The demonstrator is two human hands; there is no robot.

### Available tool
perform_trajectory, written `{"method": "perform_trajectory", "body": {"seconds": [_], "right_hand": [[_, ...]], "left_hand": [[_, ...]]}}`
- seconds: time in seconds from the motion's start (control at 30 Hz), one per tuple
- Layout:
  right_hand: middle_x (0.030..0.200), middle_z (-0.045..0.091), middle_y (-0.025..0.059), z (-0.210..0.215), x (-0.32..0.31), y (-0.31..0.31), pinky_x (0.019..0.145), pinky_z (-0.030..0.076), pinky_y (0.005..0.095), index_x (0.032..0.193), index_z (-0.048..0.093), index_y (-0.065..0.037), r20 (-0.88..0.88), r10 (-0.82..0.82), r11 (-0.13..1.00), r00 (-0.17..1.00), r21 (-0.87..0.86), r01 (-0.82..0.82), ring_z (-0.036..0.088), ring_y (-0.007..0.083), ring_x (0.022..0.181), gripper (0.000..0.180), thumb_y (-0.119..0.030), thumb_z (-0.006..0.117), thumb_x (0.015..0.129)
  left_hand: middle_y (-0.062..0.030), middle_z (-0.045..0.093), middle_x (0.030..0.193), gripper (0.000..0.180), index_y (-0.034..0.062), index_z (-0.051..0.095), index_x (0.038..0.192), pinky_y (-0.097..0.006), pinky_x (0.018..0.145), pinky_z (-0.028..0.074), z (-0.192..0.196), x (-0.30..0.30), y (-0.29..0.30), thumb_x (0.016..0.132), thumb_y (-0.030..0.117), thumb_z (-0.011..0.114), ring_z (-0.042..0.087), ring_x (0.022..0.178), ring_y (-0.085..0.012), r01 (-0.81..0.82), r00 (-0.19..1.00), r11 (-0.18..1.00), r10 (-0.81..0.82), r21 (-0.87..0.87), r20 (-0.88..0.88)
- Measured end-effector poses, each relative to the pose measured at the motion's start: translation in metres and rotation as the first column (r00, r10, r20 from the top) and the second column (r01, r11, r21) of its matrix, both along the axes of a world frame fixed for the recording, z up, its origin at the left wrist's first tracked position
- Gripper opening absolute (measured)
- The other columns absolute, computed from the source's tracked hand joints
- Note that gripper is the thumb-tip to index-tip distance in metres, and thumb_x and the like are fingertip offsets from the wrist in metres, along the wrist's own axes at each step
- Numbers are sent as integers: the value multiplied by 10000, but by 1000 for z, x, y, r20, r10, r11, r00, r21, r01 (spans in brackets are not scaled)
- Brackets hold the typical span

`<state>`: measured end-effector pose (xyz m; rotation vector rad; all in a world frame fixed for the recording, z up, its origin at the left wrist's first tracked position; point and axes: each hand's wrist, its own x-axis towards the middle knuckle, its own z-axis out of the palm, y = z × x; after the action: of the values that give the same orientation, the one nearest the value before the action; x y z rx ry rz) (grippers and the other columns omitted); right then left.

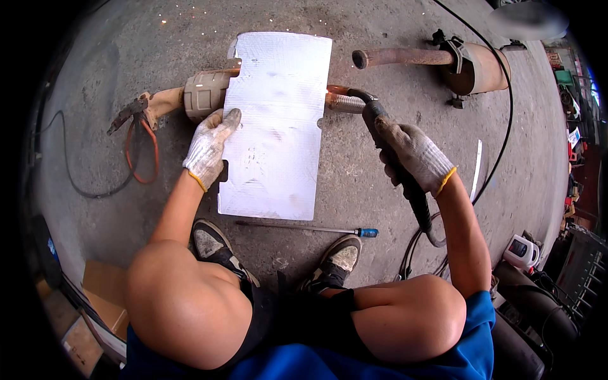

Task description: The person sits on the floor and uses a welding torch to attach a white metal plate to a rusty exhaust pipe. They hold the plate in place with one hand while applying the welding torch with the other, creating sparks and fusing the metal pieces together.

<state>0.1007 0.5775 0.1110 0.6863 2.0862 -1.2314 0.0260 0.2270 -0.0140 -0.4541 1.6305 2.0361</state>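
Note:
My left hand [213, 142], in a white work glove with a yellow cuff, grips the left edge of a white cardboard sheet [275, 126], thumb on its face. Behind the sheet lies an exhaust pipe with a ribbed catalytic converter body [206, 95]; its middle is hidden. To the right of the sheet a braided flex section [347, 103] shows. My gloved right hand [408, 149] is closed round the black handle of a welding torch [394, 158]. The torch's curved neck points left at the pipe beside the sheet's right edge, where an orange glow shows. Sparks lie on the floor beyond.
A ground clamp [136, 113] with an orange cable sits at the pipe's left end. A muffler [478, 68] with a rusty pipe lies far right. Near my shoes is a blue-handled screwdriver [367, 232]. A black cable [506, 126] curves across the right; a white jug [522, 251] stands there.

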Motion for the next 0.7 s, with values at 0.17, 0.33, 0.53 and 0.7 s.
{"method": "perform_trajectory", "body": {"seconds": [0.17, 0.33, 0.53, 0.7], "right_hand": [[729, 576, 14, 3, 0, 5, 499, 507, 295, 1003, 584, -31, 2, -21, 1000, 1000, -20, 21, 559, 114, 557, 579, -607, 530, 1019], [743, 579, 13, 1, 1, 6, 495, 503, 295, 1010, 579, -37, 35, -29, 999, 999, -34, 30, 555, 111, 561, 578, -613, 525, 1019], [753, 575, 14, -1, 0, 5, 497, 506, 295, 993, 561, -47, 28, -6, 999, 1000, -50, 7, 556, 110, 568, 562, -606, 519, 1024], [748, 574, 17, 0, -1, 4, 502, 510, 303, 975, 553, -52, 44, -18, 999, 999, -49, 21, 556, 115, 565, 567, -616, 518, 1020]], "left_hand": [[-17, 705, 1041, 325, 25, 687, 1213, -278, 860, 517, 6, -4, -9, 987, 255, 721, 640, 924, -99, -33, 999, 999, 34, 5, -38], [-12, 701, 1031, 313, 29, 689, 1202, -279, 856, 514, 0, -5, -9, 987, 256, 720, 632, 921, -96, -37, 998, 999, 37, 6, -42], [-10, 703, 1032, 321, 30, 690, 1196, -283, 859, 517, -6, -3, -12, 980, 263, 732, 639, 923, -99, -15, 1000, 1000, 15, 12, -26], [-15, 706, 1033, 335, 29, 692, 1200, -280, 856, 514, 1, -1, -6, 970, 267, 746, 639, 922, -100, -27, 999, 1000, 27, 14, -16]]}}
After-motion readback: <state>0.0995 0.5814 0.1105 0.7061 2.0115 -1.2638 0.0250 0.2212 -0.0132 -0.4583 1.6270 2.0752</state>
